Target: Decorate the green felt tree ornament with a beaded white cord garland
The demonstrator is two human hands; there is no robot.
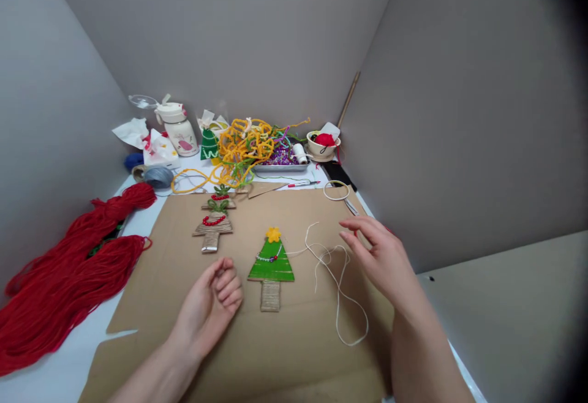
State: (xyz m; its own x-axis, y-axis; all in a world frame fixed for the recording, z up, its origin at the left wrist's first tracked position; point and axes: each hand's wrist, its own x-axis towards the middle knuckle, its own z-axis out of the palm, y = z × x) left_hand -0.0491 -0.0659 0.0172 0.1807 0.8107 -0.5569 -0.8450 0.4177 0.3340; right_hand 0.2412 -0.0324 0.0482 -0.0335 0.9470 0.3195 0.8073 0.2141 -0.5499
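Note:
A green cardboard Christmas tree lies on the brown cardboard sheet, with a yellow flower at its tip, a beaded strand across it and a twine-wrapped trunk. Left of its trunk is my left hand, fingers curled closed and nothing visible in them. My right hand hovers at the right, thumb and forefinger apart, holding nothing that I can see. Just behind it lie scissors, their handles mostly hidden by the hand. Loose white string trails from the tree's right side in loops toward my right hand.
Twine-wrapped trees with red beads lie left. Red yarn covers the left edge. Behind are a bottle, orange yarn, a bead tray, a bowl, a pen and a ring. Grey walls enclose the table.

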